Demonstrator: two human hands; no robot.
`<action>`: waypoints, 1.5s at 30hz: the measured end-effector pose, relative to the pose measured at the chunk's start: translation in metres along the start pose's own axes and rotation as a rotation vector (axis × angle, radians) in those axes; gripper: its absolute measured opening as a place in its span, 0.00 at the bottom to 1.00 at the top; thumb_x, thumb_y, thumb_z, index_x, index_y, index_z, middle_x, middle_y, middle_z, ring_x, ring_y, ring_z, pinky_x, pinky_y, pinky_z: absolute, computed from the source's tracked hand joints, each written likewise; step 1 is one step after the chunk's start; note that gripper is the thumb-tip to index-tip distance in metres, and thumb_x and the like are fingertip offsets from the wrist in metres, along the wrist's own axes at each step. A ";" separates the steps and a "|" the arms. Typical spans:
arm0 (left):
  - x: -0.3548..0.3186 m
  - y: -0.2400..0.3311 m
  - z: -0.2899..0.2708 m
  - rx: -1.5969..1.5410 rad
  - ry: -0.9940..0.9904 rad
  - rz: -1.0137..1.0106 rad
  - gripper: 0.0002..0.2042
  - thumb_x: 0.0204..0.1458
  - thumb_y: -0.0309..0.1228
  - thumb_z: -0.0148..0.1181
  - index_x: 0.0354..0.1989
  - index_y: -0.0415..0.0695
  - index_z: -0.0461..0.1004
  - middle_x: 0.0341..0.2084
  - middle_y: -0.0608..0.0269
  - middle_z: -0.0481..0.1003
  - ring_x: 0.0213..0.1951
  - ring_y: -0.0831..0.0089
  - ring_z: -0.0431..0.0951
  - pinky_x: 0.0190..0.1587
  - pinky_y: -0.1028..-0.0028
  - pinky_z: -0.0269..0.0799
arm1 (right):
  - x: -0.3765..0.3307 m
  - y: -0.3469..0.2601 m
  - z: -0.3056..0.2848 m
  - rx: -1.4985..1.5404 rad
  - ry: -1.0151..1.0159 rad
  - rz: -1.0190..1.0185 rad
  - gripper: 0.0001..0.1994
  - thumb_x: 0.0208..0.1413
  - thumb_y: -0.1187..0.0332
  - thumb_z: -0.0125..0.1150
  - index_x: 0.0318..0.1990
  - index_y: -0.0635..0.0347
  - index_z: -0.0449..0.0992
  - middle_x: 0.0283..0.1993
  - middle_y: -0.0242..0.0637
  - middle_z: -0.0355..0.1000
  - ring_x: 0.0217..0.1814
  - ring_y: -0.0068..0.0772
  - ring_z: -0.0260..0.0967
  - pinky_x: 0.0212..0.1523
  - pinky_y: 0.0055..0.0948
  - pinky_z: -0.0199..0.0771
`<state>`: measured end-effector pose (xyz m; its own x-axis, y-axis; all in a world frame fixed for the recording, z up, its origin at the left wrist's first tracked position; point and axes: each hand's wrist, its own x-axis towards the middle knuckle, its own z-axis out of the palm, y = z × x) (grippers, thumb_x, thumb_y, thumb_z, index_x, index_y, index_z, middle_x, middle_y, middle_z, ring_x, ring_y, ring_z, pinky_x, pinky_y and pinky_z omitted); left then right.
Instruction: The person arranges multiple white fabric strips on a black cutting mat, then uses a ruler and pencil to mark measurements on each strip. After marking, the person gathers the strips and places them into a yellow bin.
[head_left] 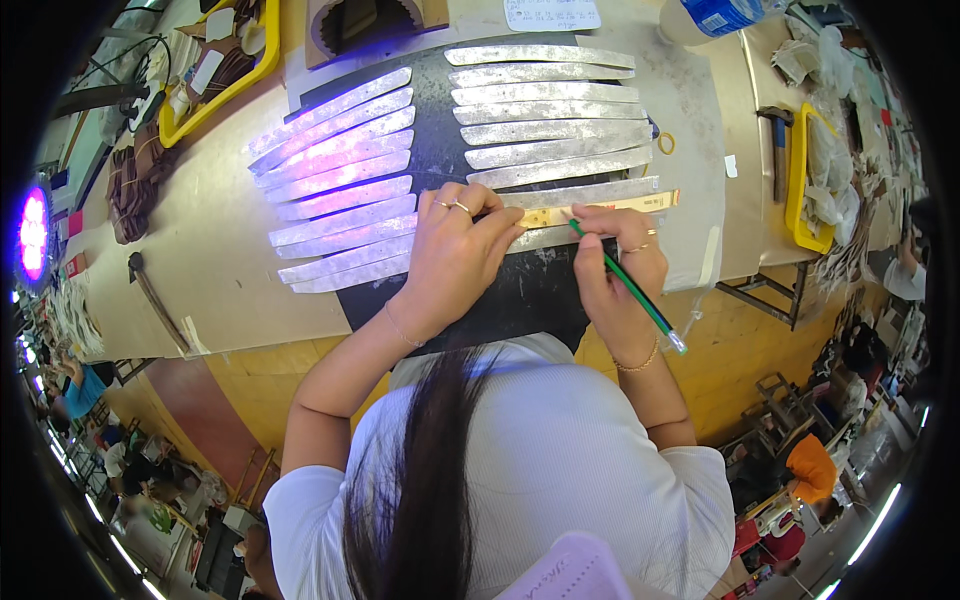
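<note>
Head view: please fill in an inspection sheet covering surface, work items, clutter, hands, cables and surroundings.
Surface: tan worktable, with a black mat on it.
Work items: silvery strips in two columns; yellowish ruler lying along the nearer strips on the right; green-and-black pencil.
Clutter: blue-handled hammer beside the right yellow tray; another hammer at left; left yellow tray with brown pieces; small yellow ring.
Hands: left hand at the ruler's left end; right hand holding the pencil, tip at the ruler.
Cables: nothing seen near the hands; upper left too cluttered to tell.
Surroundings: bright violet-pink lamp at left; other people, one in orange.
</note>
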<state>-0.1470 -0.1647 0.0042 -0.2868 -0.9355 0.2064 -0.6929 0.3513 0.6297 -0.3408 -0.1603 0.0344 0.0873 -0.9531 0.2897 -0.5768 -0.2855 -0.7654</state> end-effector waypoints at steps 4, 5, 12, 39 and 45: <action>-0.003 0.001 0.000 0.012 0.018 0.029 0.09 0.46 0.30 0.72 0.36 0.46 0.83 0.33 0.68 0.74 0.38 0.67 0.71 0.43 0.65 0.61 | 0.003 0.005 -0.006 -0.023 -0.003 -0.002 0.08 0.50 0.79 0.61 0.38 0.60 0.74 0.40 0.41 0.81 0.39 0.38 0.78 0.52 0.38 0.67; -0.004 0.002 -0.001 0.011 0.022 0.035 0.09 0.46 0.30 0.72 0.36 0.46 0.83 0.33 0.68 0.74 0.38 0.67 0.71 0.43 0.65 0.61 | 0.003 0.006 -0.007 -0.018 -0.004 0.000 0.08 0.50 0.79 0.61 0.38 0.60 0.74 0.40 0.42 0.81 0.39 0.39 0.78 0.53 0.38 0.66; -0.007 0.006 -0.006 0.010 -0.027 -0.010 0.09 0.47 0.30 0.71 0.37 0.46 0.83 0.34 0.68 0.75 0.39 0.67 0.71 0.44 0.66 0.60 | 0.000 0.009 -0.007 0.000 0.012 -0.011 0.08 0.51 0.78 0.61 0.39 0.60 0.74 0.42 0.42 0.80 0.42 0.39 0.77 0.54 0.37 0.64; 0.003 -0.011 -0.005 -0.039 0.018 -0.029 0.09 0.50 0.29 0.69 0.39 0.44 0.82 0.36 0.64 0.73 0.40 0.64 0.71 0.44 0.65 0.63 | -0.003 0.007 -0.003 0.042 0.012 -0.013 0.08 0.51 0.77 0.62 0.39 0.60 0.75 0.39 0.40 0.80 0.42 0.39 0.77 0.53 0.39 0.66; 0.004 -0.009 -0.008 -0.044 0.010 -0.062 0.09 0.48 0.27 0.71 0.39 0.42 0.83 0.35 0.63 0.74 0.40 0.64 0.71 0.45 0.66 0.65 | -0.005 0.008 -0.001 0.047 0.000 -0.014 0.08 0.51 0.77 0.62 0.39 0.60 0.75 0.39 0.40 0.80 0.42 0.39 0.77 0.54 0.39 0.66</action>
<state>-0.1370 -0.1718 0.0054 -0.2371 -0.9558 0.1736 -0.6794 0.2909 0.6737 -0.3466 -0.1580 0.0269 0.0949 -0.9489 0.3009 -0.5363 -0.3034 -0.7876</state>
